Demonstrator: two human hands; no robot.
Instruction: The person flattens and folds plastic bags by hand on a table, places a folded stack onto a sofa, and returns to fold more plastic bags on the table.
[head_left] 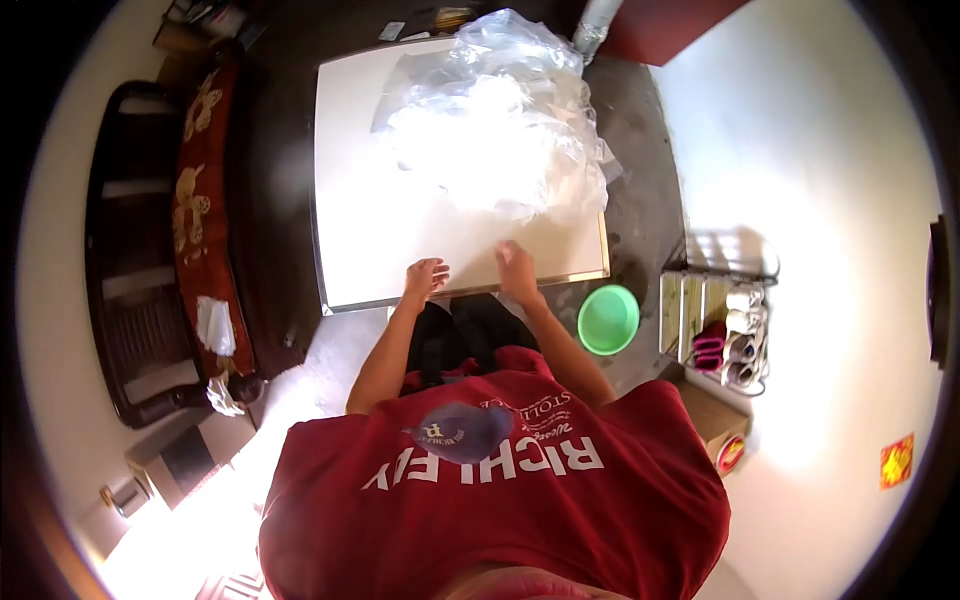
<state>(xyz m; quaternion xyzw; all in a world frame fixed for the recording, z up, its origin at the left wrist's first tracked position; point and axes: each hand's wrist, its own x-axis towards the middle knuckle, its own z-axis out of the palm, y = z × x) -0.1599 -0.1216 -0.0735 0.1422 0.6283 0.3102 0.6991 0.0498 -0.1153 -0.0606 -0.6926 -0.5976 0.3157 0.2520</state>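
Observation:
Just over the near edge of a white tabletop (360,230), my left hand (427,276) has its fingers partly spread and bent, with nothing visible in them. To its right, my right hand (515,264) is over the same edge, smeared by motion. Its fingers do not show clearly, so whether it holds anything is unclear. Beyond both hands, a large heap of clear plastic bags or film (560,130) covers the far right of the tabletop. Strong glare washes out the middle of the heap.
On the floor to the right is a green basin (608,320). Past it stands a shoe rack (690,310) with several shoes, near a cardboard box (712,410). Along the left runs a dark wooden bench (140,250) beside a red patterned cloth (205,270).

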